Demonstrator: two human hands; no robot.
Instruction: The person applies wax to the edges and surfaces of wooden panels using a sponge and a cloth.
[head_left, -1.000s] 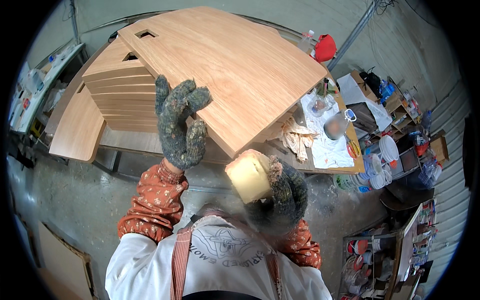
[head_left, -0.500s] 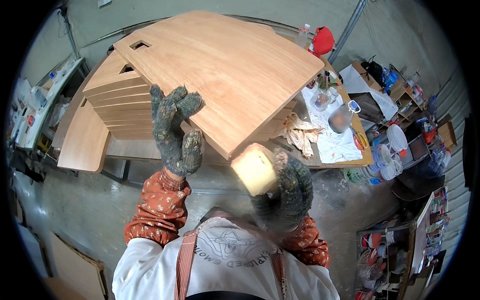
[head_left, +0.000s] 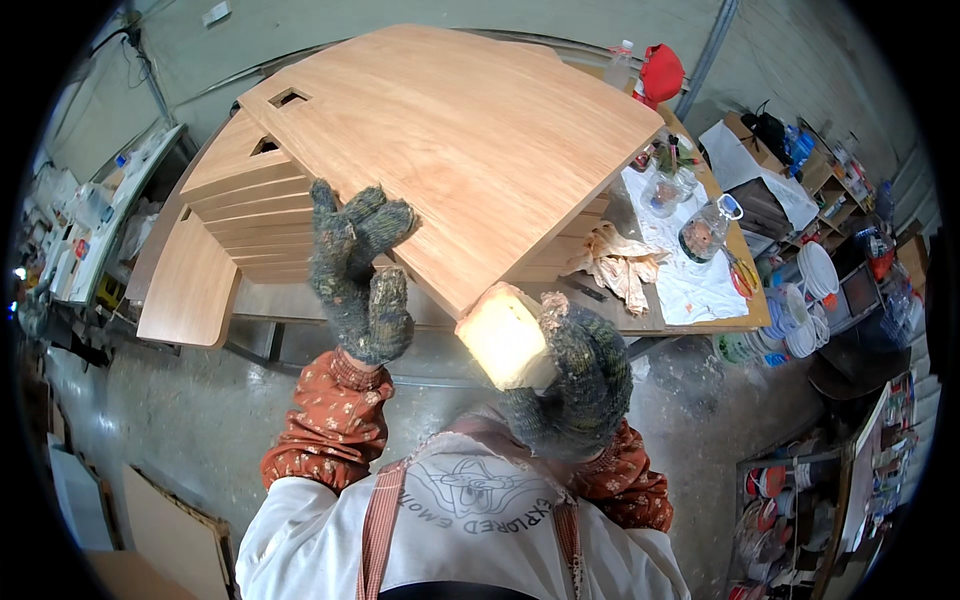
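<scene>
My left hand (head_left: 358,270), in a dark knitted glove, is at the left edge of the top wooden board (head_left: 450,140). Its fingers curl over the edge onto the top face, and the thumb sits lower, in front of the edge. My right hand (head_left: 575,380), gloved alike, is closed round a pale yellow block (head_left: 503,338) that looks like sponge. The block is at the board's near corner and seems to touch it. Under the top board lies a stack of similar boards (head_left: 250,225), fanned out at the left, some with a rectangular cutout.
A crumpled stained cloth (head_left: 615,265) lies right of the boards. Beyond it, a large clear bottle (head_left: 708,230) stands on a white sheet (head_left: 690,295). A red cap (head_left: 661,72) is at the back right. White buckets (head_left: 818,270) and a cluttered shelf (head_left: 800,490) stand at the right.
The whole view has shifted slightly, so the boards appear a little further right. The yellow block has come up against the board's near corner. My left hand keeps its place on the edge.
</scene>
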